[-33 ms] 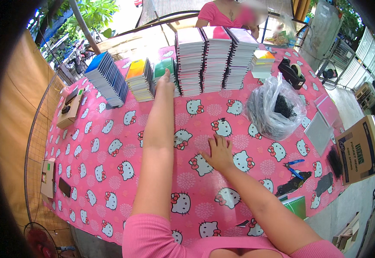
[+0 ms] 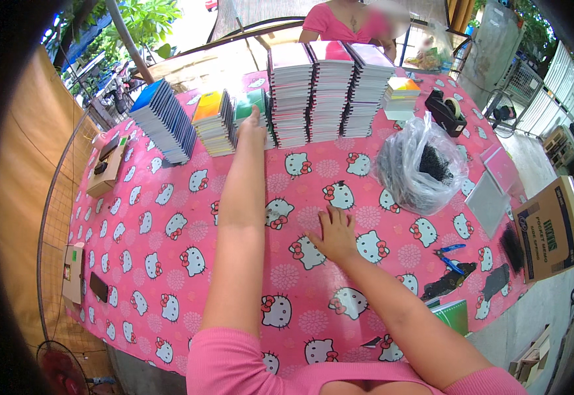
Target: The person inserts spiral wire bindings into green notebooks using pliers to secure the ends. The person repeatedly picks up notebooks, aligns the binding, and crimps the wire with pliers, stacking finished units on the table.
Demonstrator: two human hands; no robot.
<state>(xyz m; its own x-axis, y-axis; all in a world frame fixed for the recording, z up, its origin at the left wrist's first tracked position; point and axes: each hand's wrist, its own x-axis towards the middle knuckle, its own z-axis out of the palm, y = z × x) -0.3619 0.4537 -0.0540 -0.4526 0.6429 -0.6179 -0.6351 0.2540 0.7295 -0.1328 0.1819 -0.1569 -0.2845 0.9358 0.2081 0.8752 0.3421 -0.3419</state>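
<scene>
My left hand [image 2: 252, 128] reaches far forward to a short stack of green-covered spiral notebooks [image 2: 254, 100]. Its thumb lies up against the top cover and the other fingers, partly hidden, curl at the stack's near side. Left of it stand a yellow-orange notebook stack [image 2: 213, 125] and a taller, leaning blue one [image 2: 165, 122]. Three tall columns of spiral notebooks [image 2: 329, 99] rise just to the right. My right hand [image 2: 334, 238] lies flat on the pink cat-print tablecloth [image 2: 300, 191], fingers spread, holding nothing.
A clear plastic bag of black coils [image 2: 422, 168] sits at right, near a tape dispenser [image 2: 446, 113] and a small notepad stack [image 2: 402, 97]. Blue-handled pliers [image 2: 450, 258], a cardboard box [image 2: 550, 230] and a green notebook [image 2: 453, 317] lie nearer. A phone [image 2: 99, 287] rests left. Another person [image 2: 346, 23] is opposite.
</scene>
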